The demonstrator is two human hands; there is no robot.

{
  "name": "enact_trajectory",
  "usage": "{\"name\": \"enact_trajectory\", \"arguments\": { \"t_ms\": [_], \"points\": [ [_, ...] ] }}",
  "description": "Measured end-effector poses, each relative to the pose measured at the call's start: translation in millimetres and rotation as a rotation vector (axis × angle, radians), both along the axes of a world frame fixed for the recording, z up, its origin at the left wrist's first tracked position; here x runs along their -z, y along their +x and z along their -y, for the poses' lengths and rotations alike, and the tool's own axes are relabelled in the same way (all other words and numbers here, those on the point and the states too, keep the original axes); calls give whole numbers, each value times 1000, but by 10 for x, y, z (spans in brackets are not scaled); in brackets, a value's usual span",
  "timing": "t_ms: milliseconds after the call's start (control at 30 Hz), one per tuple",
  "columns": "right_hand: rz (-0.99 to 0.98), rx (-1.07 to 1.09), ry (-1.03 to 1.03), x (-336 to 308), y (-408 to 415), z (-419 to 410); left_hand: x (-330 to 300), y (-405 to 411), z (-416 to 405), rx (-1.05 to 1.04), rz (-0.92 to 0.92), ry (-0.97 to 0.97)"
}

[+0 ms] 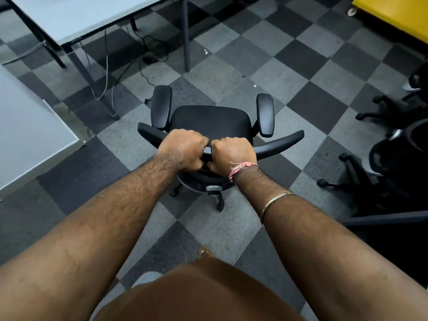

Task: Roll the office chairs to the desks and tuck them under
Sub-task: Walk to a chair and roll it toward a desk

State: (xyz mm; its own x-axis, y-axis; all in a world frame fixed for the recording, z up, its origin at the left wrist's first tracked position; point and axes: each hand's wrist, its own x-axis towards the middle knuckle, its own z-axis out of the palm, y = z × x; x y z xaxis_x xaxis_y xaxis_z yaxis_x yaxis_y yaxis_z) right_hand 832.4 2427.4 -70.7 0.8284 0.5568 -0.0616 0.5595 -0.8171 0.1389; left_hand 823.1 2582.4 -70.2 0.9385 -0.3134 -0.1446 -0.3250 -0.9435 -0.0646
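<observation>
While both hands' fingers (185, 144) curl round its backrest top, the office chair (210, 122) sits beyond them.

No text, label, brand or number can be read anywhere.

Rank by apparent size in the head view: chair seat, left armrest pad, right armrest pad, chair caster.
1. Seat.
2. Left armrest pad and right armrest pad look alike; no ranking.
3. Caster.

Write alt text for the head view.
Both hands, left hand and right hand, grip the top of a black office chair's backrest on checkered carpet. A grey desk stands ahead to the left; more chairs crowd the right.
</observation>
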Motion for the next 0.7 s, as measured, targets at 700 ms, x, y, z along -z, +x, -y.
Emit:
{"name": "enact_trajectory", "arguments": {
  "t_ms": [700],
  "points": [
    [2, 366, 18, 21, 3509, -222, 61, 3989, -160, 323, 13, -1]
  ]
}}
